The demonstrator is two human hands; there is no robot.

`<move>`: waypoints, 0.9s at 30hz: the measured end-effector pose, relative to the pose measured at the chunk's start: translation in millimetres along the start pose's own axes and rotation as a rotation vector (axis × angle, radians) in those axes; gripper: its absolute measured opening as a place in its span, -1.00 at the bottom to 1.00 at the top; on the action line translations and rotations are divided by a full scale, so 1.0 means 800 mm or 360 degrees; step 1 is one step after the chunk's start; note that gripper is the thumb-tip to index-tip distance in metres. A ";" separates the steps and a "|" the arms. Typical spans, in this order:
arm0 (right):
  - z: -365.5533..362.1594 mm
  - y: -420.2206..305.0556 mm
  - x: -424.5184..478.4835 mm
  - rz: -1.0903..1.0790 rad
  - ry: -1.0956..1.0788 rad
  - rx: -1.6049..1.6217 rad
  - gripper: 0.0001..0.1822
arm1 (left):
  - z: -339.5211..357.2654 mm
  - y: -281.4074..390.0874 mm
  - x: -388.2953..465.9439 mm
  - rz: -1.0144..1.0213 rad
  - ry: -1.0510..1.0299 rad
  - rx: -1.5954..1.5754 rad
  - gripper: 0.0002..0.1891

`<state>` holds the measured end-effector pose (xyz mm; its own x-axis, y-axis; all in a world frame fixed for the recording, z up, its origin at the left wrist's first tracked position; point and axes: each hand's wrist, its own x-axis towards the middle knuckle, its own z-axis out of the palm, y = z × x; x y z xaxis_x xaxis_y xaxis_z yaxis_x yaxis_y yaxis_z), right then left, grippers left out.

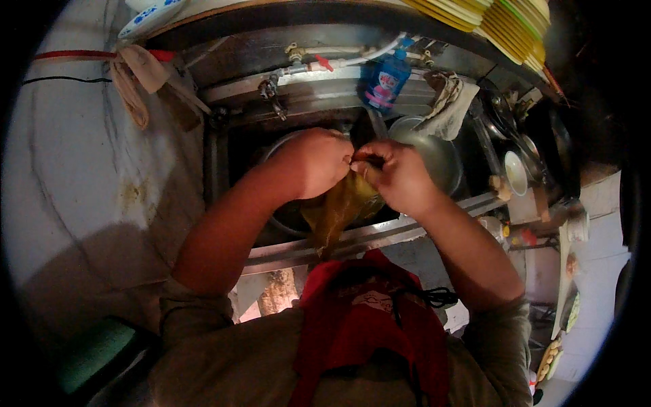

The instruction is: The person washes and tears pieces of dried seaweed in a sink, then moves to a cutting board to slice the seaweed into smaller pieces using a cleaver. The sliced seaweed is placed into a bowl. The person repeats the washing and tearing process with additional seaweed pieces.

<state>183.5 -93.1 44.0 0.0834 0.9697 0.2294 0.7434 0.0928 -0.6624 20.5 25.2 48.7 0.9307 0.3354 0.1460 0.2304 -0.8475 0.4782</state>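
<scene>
Both my hands meet over a double-basin metal sink [285, 244]. My left hand [323, 163] is closed on the gathered top of a yellowish plastic bag [341, 208], which hangs below toward the sink's front edge. The fingers of my right hand [394, 170] pinch the same gathered top, close beside the left. What the bag holds cannot be told. Beneath my left hand and the bag, a large round metal basin [285, 224] is partly hidden in the left sink bowl. A metal pot [442, 157] stands in the right one.
Behind the sink are a metal faucet [272, 94], a blue detergent bottle [389, 81] and a draped cloth [450, 112]. Yellow plates [478, 25] stand on the shelf above. At the right lie a small white bowl [516, 173] and metal utensils. Cloths [137, 76] hang at the left wall.
</scene>
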 end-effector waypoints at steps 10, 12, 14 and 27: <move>0.019 0.017 -0.003 -0.0309 0.0157 -0.0376 -0.85 | 0.033 -0.005 -0.002 -0.0027 0.0238 -0.0019 -0.79; 0.019 0.018 -0.003 -0.0362 0.0155 -0.0404 -0.84 | 0.034 -0.001 -0.004 -0.0019 0.0305 -0.0106 -0.80; 0.020 0.022 -0.005 -0.0422 0.0168 -0.0448 -0.82 | 0.039 -0.003 -0.003 -0.0018 0.0386 -0.0165 -0.81; 0.026 0.027 0.001 -0.0534 0.0334 -0.0530 -0.77 | 0.059 0.006 0.004 -0.0343 0.0708 -0.0413 -0.83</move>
<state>185.8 -85.7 14.5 -0.0900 0.8297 0.5509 0.9201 0.2810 -0.2728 37.8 2.6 10.8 0.6476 0.6788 0.3462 0.2720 -0.6304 0.7271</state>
